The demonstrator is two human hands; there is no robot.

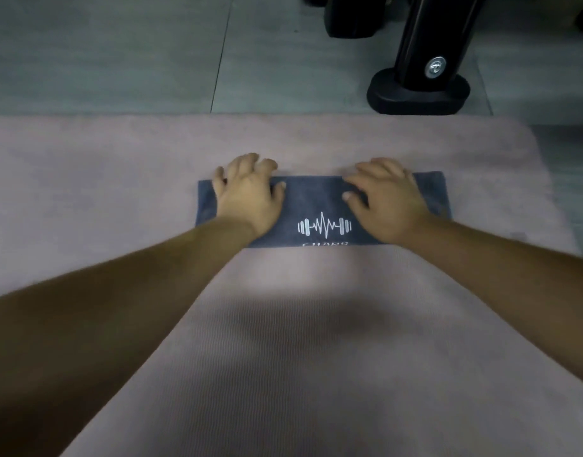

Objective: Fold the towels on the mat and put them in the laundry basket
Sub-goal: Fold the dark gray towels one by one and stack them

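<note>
A dark blue-grey towel [316, 199] lies folded into a long narrow strip on the pink mat [283, 341], with a white dumbbell-and-pulse logo facing up near its front edge. My left hand [249, 192] rests palm down on the towel's left part, its fingers reaching over the far edge onto the mat. My right hand [387, 201] lies palm down on the right part, fingers spread and slightly bent. Neither hand grips the cloth. The laundry basket is not in view.
Beyond the mat's far edge is grey tiled floor [118, 54]. A black machine leg with a rubber foot [418, 90] stands at the back right, close to the mat's corner, and another black base [352, 18] sits behind it.
</note>
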